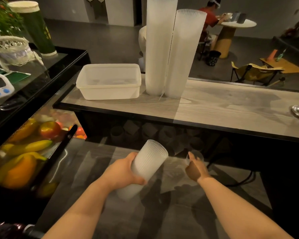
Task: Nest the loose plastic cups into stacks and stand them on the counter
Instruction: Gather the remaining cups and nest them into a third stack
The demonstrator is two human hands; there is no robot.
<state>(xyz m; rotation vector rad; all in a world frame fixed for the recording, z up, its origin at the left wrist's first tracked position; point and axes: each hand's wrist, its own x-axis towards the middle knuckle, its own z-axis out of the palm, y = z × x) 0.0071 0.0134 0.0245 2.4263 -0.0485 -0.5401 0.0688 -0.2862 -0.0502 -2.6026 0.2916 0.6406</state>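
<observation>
Fingers of the left hand [123, 171] wrap a short nested stack [145, 166], tilted mouth-up over the lower shelf, while the right hand [194, 167] pinches a blurred loose cup [196, 156] just beside it. Misaligned rims could jam, and a careless lift might topple the tall stacks [169, 54] on the counter [231, 109].

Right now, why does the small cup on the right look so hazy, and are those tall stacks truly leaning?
Head view: the small clear cup in the right hand is motion-blurred in dim light; the two tall white ribbed cup stacks splay apart from wide-angle distortion.
</observation>
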